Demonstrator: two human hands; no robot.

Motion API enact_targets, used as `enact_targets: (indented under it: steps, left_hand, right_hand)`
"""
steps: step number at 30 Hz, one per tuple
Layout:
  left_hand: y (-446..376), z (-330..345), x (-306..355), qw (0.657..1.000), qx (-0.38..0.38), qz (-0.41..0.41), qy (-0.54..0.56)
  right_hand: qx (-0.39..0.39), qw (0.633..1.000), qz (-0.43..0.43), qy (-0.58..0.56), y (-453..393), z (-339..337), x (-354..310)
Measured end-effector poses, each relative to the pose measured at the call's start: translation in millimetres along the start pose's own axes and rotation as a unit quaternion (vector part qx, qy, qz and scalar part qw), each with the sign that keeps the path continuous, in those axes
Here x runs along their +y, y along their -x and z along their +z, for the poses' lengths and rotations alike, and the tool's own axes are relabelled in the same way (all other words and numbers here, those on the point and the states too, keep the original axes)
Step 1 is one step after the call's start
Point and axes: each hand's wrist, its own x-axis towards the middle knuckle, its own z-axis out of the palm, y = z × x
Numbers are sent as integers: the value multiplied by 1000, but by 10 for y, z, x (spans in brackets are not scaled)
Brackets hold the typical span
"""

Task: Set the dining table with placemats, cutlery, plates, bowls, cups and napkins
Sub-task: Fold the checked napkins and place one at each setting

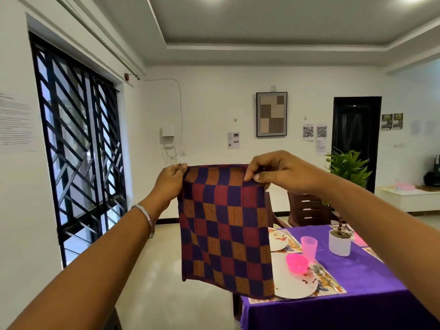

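Both forearms up: left hand (169, 179) and right hand (281, 173) each pinch a top corner of the napkin (226, 232), hanging open left of the table (357, 303). We should match corners, fold flat, lay it beside the plate (295, 287).

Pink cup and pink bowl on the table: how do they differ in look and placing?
The pink cup is tall, pale and see-through; the pink bowl is low, wide and a much brighter pink. The cup stands on the purple tablecloth behind the nearer placemat; the bowl sits on the white plate lying on that placemat. Both look plastic and stand upright and close together.
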Motion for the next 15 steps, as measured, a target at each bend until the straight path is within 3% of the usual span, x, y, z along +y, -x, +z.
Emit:
enact_targets:
  steps: [3,5,7,9,12,15]
  left_hand:
    - [35,82,-31,999,-19,-21,40]
    - [55,139,-47,996,-32,-49,63]
    - [76,175,-78,994,-53,-70,67]
    - [88,239,-139,996,-75,-54,9]
    - [213,361,-13,993,-63,29,-91]
    - [428,420,404,987,-132,9,86]
  right_hand:
    - [-64,996,-14,61,1,19,-229]
    - [-70,980,-55,176,-33,42,-316]
    - [-58,972,-77,215,-83,63,-368]
    - [-28,974,-87,207,-144,71,-397]
    - [13,985,-38,170,-233,67,-391]
    - [52,989,8,136,-297,80,-358]
